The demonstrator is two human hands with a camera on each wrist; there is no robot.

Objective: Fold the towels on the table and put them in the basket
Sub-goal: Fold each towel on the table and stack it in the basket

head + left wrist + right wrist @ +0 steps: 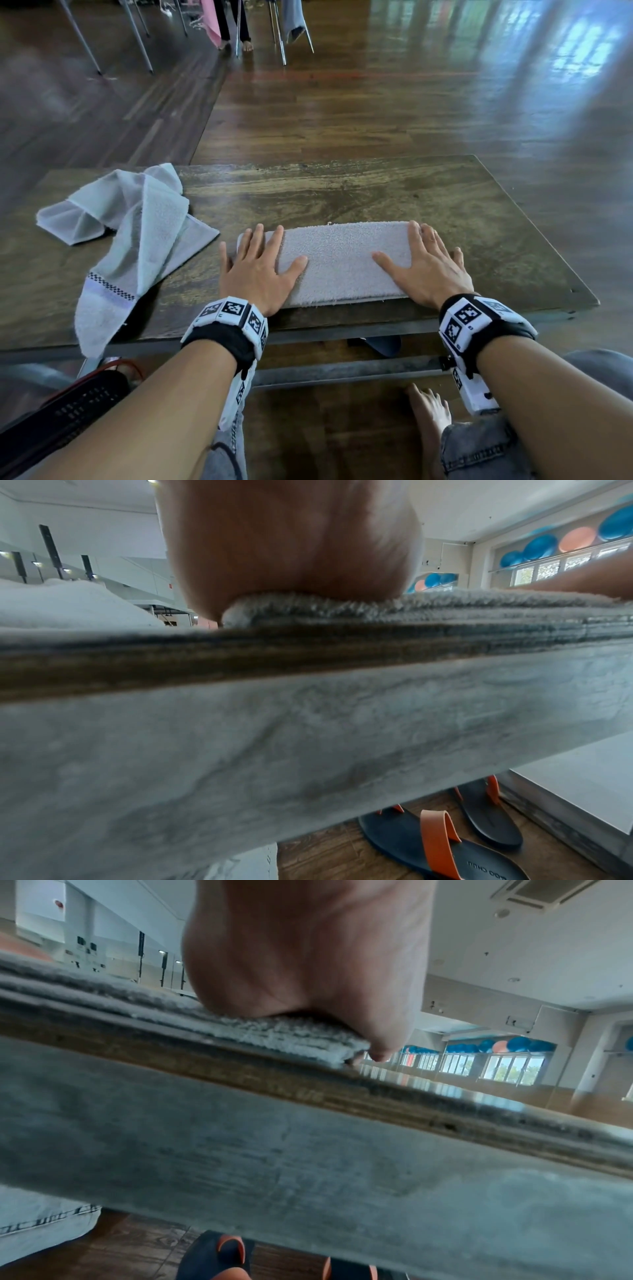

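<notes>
A grey towel (342, 262), folded into a long strip, lies near the front edge of the wooden table (342, 192). My left hand (257, 267) presses flat on its left end, fingers spread. My right hand (424, 263) presses flat on its right end. In the left wrist view the palm (291, 547) bears down on the towel's edge (342, 607). The right wrist view shows the other palm (308, 955) on the towel's corner (301, 1039). A pale blue towel (137, 233) lies crumpled at the table's left, one end hanging over the front edge. A black basket (61, 411) stands low at my left.
The table's metal frame (342, 371) runs below the front edge. Dark sandals with orange straps (445, 842) lie on the floor under the table, by my bare foot (430, 411). Chair legs (281, 37) and another person's feet stand far off across the wooden floor.
</notes>
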